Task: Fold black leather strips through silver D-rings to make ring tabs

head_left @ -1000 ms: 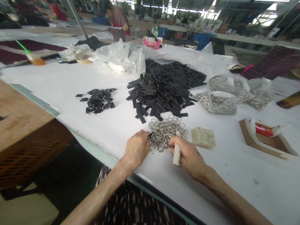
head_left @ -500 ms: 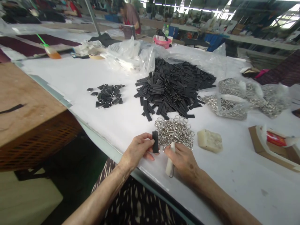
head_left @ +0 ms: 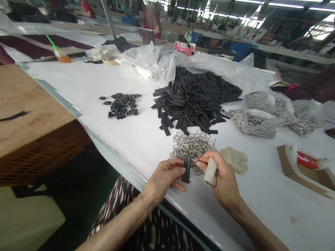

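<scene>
My left hand [head_left: 167, 176] pinches a short black strip [head_left: 186, 169] between thumb and fingers, held upright just in front of the pile of silvery metal rings [head_left: 192, 143]. To its right, my right hand [head_left: 222, 174] is closed around a tool with a thick whitish handle [head_left: 210, 171]. A thin dark shaft shows above that hand, and a dark loop hangs by the handle's lower end. Its thumb and forefinger meet at the edge of the rings; whether they pinch a ring too I cannot tell. Beside this hand lies a cream-coloured block [head_left: 235, 159].
Behind the rings spreads a large heap of black strips [head_left: 196, 97]. Black pieces with rings [head_left: 121, 105] lie to the left. Clear bags of rings [head_left: 258, 122] and an open cardboard box [head_left: 290, 167] stand at right. A person [head_left: 151, 21] works at the back.
Both hands have shifted right, the black strip moving with the left one. My right hand has turned, so the whitish handle leans and the thin shaft shows above it.
</scene>
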`<state>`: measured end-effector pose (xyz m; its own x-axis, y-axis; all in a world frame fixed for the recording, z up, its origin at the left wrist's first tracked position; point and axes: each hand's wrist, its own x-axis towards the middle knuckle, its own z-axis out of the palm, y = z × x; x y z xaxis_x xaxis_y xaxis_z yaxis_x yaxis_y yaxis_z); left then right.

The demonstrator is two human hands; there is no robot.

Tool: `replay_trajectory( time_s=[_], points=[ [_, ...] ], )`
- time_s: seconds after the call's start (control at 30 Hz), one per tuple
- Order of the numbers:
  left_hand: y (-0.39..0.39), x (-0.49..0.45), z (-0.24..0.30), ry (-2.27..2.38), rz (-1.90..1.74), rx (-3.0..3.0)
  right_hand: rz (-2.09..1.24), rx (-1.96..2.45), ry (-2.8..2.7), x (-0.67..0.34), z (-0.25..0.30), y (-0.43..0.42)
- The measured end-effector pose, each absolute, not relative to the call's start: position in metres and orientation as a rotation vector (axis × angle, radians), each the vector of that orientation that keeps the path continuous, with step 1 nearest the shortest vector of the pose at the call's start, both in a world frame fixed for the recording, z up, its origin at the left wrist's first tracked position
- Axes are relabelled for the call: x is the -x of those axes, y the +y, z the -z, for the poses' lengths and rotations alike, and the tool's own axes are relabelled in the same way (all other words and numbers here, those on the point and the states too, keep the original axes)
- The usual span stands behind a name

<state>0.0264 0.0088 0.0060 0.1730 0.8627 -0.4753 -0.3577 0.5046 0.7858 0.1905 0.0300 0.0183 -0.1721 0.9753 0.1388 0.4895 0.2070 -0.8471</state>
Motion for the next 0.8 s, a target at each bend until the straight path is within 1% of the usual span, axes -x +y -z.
replay_trajectory(
  time_s=[0.17, 0.37, 0.8],
  points=[
    [0.004, -0.035, -0.009, 1.092, -0.945, -0.61, -0.789, 1.373, -1.776, -0.19, -0.022, 0.03],
    [0.002, -0.037, -0.011, 1.144, -0.869, -0.715, -0.769, 1.372, -1.823, -0.192, -0.021, 0.029],
    [-0.001, -0.039, -0.009, 0.99, -0.904, -0.625, -0.802, 1.357, -1.797, -0.194, -0.03, 0.024]
  ],
)
